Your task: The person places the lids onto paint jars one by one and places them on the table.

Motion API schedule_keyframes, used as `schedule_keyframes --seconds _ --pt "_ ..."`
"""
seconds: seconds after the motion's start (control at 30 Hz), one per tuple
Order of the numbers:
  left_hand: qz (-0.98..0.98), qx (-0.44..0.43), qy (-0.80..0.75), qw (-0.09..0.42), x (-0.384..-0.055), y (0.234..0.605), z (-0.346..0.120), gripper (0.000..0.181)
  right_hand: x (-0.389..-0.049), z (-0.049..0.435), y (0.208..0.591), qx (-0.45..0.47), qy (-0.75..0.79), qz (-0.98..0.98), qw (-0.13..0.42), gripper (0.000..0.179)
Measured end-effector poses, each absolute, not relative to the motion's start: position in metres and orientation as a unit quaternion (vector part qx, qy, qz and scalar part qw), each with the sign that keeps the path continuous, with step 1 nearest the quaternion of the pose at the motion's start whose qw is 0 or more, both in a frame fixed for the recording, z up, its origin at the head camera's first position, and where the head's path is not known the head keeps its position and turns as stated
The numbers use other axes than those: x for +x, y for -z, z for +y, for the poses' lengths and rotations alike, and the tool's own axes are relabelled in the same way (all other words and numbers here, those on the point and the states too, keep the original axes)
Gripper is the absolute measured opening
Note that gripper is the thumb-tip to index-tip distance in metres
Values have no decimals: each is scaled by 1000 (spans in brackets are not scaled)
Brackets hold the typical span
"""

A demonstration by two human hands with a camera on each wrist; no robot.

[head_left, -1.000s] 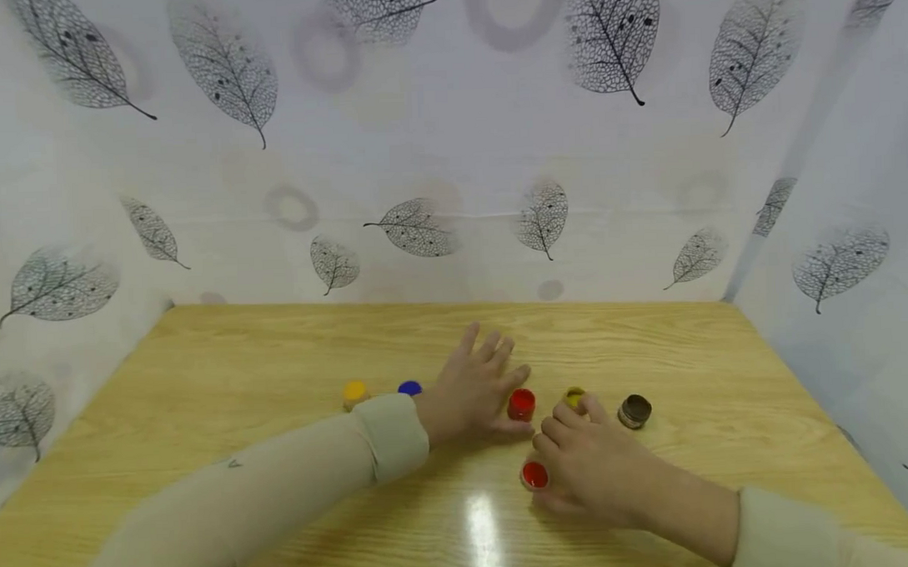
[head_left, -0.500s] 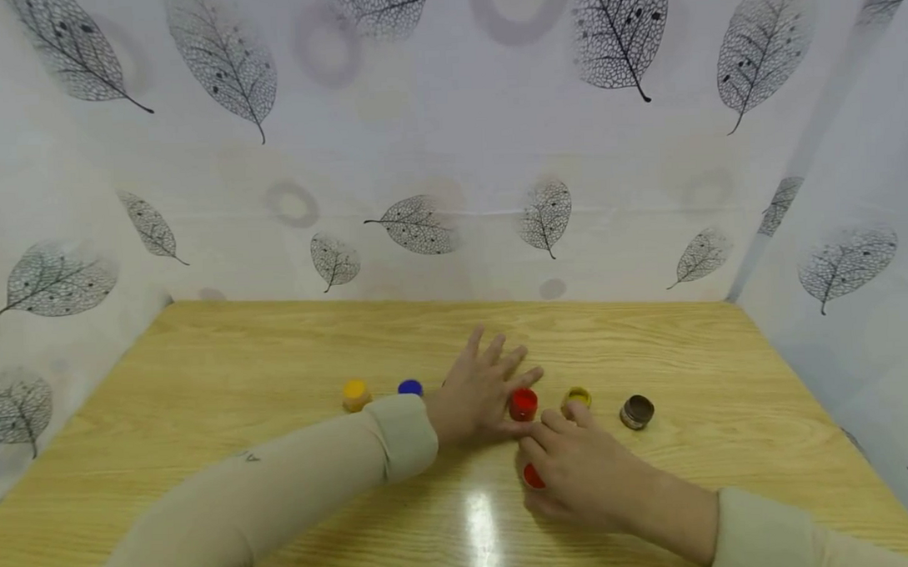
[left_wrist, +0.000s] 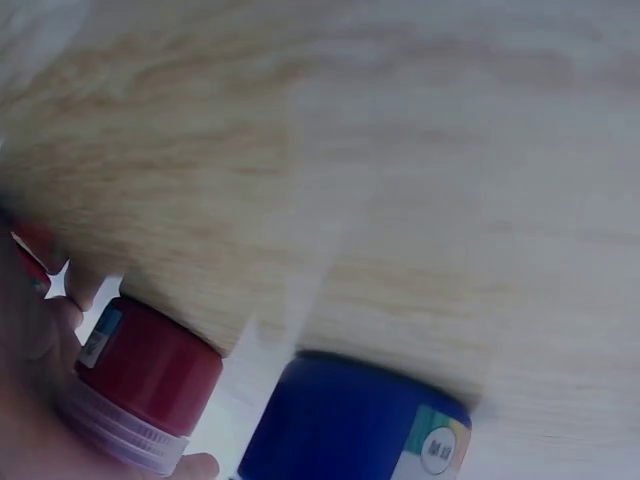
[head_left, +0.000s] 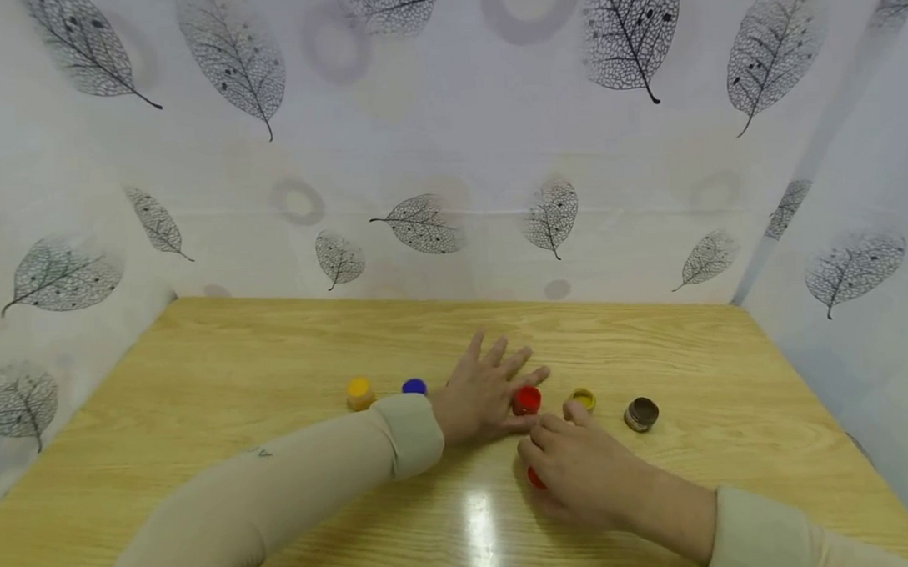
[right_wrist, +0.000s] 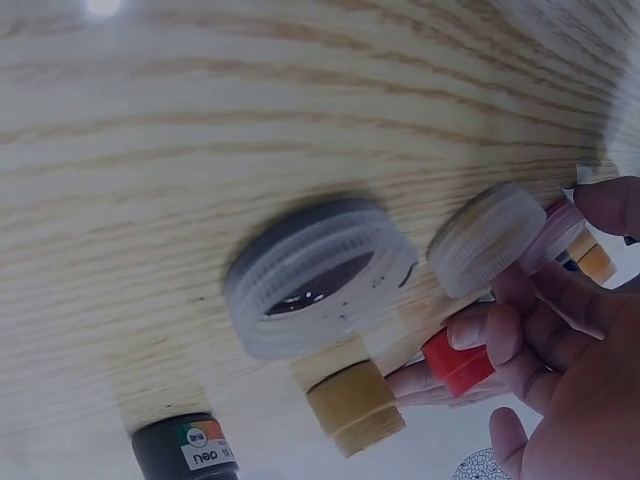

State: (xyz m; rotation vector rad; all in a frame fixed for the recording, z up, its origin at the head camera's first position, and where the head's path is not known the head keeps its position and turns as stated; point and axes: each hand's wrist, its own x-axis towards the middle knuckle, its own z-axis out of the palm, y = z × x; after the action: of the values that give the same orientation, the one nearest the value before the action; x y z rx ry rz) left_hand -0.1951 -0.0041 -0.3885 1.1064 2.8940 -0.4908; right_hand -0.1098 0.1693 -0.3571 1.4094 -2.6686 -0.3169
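Note:
My left hand (head_left: 480,391) lies palm down with fingers spread; its thumb and index finger are on either side of an uncovered red paint jar (head_left: 527,400). In the left wrist view, a dark red paint jar with a clear lid (left_wrist: 150,375) is right by this hand, and a blue paint jar (left_wrist: 350,425) is beside it. My right hand (head_left: 592,475) pinches a red-stained jar lid (right_wrist: 550,238) between thumb and fingers, close over the table; in the head view the fingers cover most of the lid. An uncovered yellow jar (head_left: 583,400) stands just beyond the right fingertips.
A dark brown or black jar (head_left: 642,414) stands uncovered to the right. On the left is an orange-yellow jar (head_left: 359,393). Two more clear lids, one dark-stained (right_wrist: 325,280) and one yellowish (right_wrist: 487,240), lie near the right hand. A leaf-patterned cloth (head_left: 449,150) hangs behind the table.
My right hand has shifted slightly left and its fingers have come over the red lid, which was more visible before. The left hand's fingers have spread a little, near the same place.

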Motion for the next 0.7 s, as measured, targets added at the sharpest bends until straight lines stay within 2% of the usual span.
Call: schedule_keyframes --seconds 0.43,0.7 --pt "923 363 111 -64 -183 377 -33 76 -112 177 336 448 80 -889 59 29" --pt "919 370 100 -96 -143 362 -74 76 -121 182 322 450 64 -881 129 26"
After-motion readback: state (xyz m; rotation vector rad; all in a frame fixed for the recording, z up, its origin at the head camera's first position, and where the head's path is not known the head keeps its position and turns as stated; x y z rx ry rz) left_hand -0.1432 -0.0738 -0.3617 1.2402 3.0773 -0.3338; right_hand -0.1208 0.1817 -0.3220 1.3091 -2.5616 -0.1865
